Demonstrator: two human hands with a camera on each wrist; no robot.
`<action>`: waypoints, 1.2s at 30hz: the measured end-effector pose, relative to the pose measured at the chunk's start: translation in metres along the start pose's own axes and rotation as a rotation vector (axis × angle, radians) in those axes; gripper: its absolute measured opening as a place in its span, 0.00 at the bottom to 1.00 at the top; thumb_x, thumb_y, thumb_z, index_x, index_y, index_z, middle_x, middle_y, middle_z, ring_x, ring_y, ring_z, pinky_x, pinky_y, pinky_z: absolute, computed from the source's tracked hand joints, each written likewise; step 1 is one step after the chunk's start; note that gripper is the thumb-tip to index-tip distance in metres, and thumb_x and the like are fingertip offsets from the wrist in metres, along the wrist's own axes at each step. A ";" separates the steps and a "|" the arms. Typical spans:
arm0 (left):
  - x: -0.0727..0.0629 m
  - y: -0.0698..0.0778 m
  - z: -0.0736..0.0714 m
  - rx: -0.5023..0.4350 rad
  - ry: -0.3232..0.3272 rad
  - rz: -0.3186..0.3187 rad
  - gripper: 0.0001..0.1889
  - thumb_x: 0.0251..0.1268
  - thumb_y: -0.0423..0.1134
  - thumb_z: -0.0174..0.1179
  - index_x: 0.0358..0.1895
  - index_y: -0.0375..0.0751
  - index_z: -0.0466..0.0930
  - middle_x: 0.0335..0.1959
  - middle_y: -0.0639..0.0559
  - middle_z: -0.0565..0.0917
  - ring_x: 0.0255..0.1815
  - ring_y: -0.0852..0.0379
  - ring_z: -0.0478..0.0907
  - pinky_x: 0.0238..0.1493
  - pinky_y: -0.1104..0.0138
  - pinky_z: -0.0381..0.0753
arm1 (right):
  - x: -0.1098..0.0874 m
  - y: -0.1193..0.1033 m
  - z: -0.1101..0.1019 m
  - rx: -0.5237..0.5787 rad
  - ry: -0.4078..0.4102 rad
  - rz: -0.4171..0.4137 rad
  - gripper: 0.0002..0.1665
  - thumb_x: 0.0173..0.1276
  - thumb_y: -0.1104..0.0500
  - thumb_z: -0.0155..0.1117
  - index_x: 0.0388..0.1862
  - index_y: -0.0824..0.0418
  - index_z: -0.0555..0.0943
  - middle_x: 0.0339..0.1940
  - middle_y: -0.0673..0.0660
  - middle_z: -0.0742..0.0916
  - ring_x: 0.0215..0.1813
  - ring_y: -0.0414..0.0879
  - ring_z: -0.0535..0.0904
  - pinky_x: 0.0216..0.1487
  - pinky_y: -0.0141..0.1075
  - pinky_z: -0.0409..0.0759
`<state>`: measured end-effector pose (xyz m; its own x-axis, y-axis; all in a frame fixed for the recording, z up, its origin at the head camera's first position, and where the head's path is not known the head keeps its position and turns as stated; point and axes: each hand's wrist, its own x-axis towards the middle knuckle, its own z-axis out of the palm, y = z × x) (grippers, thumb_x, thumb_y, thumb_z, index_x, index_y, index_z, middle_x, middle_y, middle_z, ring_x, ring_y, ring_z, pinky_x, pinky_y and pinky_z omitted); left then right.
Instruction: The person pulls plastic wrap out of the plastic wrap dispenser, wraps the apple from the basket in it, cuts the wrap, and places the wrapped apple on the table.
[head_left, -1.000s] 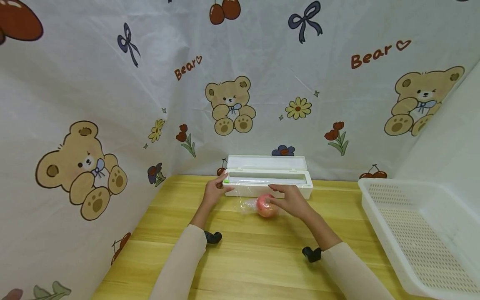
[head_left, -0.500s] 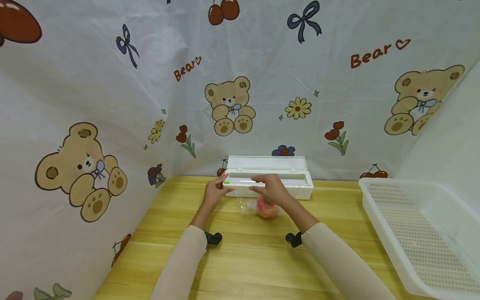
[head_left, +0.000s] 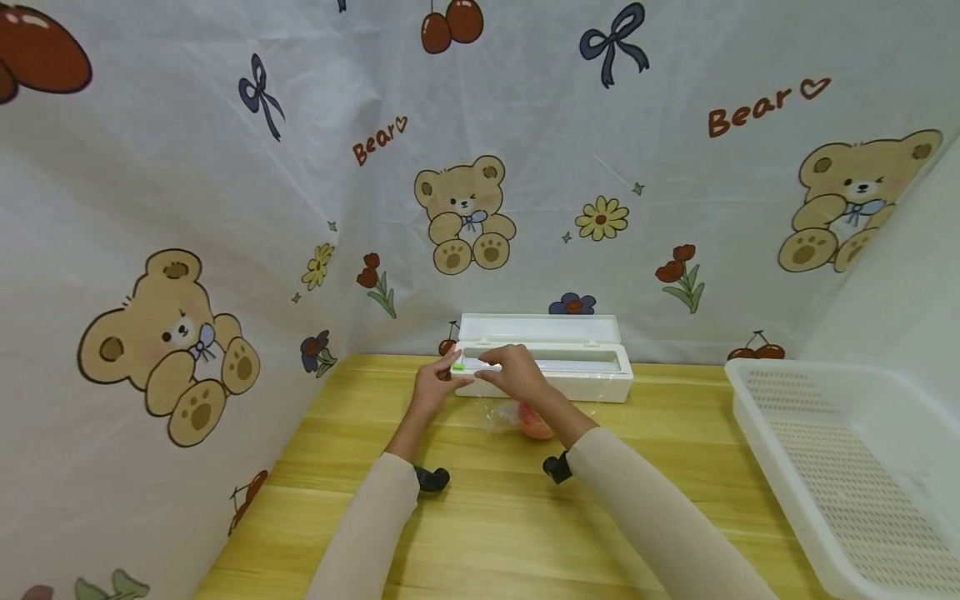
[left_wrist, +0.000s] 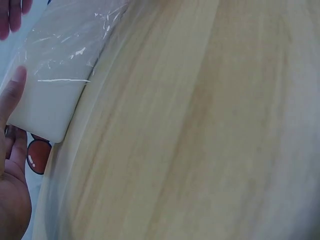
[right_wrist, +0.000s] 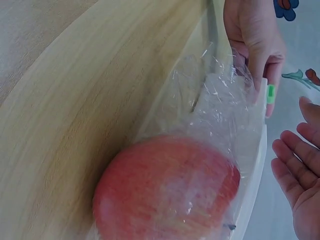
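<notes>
A white cling film dispenser box (head_left: 555, 387) stands at the back of the table, its lid (head_left: 540, 327) raised and a roll (head_left: 577, 366) inside. My left hand (head_left: 431, 390) grips the box's left end, thumb (left_wrist: 15, 90) in front and fingers behind. A small green slider (right_wrist: 271, 93) sits on the rim close to that hand. Over the box front hangs clear film (left_wrist: 75, 45), which runs down around a red apple (head_left: 534, 422). My right hand (head_left: 517, 375) hovers over the box's left part with loosely bent fingers (right_wrist: 295, 150), apart from the slider and holding nothing.
At the right stands a white perforated plastic basket (head_left: 772, 492). A bear-print cloth (head_left: 525, 125) hangs behind and left of the wooden table (head_left: 487, 533). Black wrist mounts (head_left: 557, 468) stick out by both sleeves.
My right hand has moved left from above the apple to near the box's left end. The left hand keeps its grip on the box; the apple lies where it was.
</notes>
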<state>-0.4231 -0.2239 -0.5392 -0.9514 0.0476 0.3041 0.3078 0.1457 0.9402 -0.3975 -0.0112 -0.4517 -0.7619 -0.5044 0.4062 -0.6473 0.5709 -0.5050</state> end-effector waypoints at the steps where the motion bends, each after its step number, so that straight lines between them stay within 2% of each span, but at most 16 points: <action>1: 0.000 0.001 0.001 0.001 -0.003 0.001 0.33 0.57 0.36 0.74 0.69 0.42 0.76 0.76 0.47 0.66 0.76 0.51 0.64 0.61 0.69 0.77 | 0.001 0.000 0.001 -0.002 0.002 -0.003 0.19 0.67 0.58 0.73 0.53 0.67 0.87 0.50 0.60 0.90 0.52 0.55 0.86 0.55 0.48 0.84; 10: 0.000 0.000 0.002 0.022 0.017 -0.002 0.33 0.57 0.35 0.74 0.68 0.43 0.77 0.76 0.49 0.67 0.75 0.52 0.64 0.64 0.65 0.76 | 0.015 -0.002 0.013 -0.023 -0.010 0.029 0.18 0.67 0.58 0.73 0.53 0.65 0.88 0.50 0.59 0.90 0.52 0.54 0.87 0.55 0.47 0.85; 16: 0.001 -0.004 0.002 -0.016 0.022 0.009 0.32 0.56 0.33 0.74 0.67 0.43 0.78 0.75 0.48 0.67 0.74 0.51 0.66 0.60 0.68 0.79 | 0.024 0.003 0.025 -0.031 -0.004 0.056 0.17 0.67 0.58 0.74 0.51 0.65 0.88 0.50 0.59 0.90 0.54 0.54 0.86 0.56 0.47 0.84; 20: 0.000 -0.005 0.003 -0.032 0.028 -0.004 0.31 0.56 0.32 0.74 0.66 0.44 0.79 0.75 0.50 0.68 0.73 0.52 0.68 0.57 0.71 0.80 | 0.027 0.005 0.032 -0.047 -0.010 0.057 0.16 0.67 0.57 0.73 0.51 0.64 0.89 0.50 0.59 0.90 0.53 0.53 0.86 0.54 0.46 0.85; 29: -0.001 -0.006 0.005 -0.088 0.013 -0.004 0.31 0.57 0.28 0.72 0.67 0.39 0.77 0.76 0.45 0.66 0.70 0.46 0.72 0.53 0.73 0.82 | 0.029 0.008 0.040 -0.025 0.023 0.068 0.10 0.67 0.59 0.73 0.45 0.63 0.91 0.44 0.57 0.91 0.49 0.53 0.87 0.50 0.45 0.86; 36: -0.001 -0.003 0.004 -0.061 0.023 0.015 0.31 0.58 0.28 0.72 0.67 0.38 0.77 0.76 0.43 0.66 0.74 0.45 0.67 0.56 0.72 0.80 | 0.034 0.008 0.045 -0.004 0.035 0.071 0.09 0.67 0.60 0.73 0.43 0.63 0.91 0.42 0.57 0.92 0.41 0.47 0.87 0.44 0.41 0.86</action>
<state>-0.4234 -0.2206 -0.5425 -0.9467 0.0264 0.3212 0.3223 0.0847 0.9429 -0.4278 -0.0529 -0.4757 -0.8063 -0.4392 0.3962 -0.5914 0.6072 -0.5306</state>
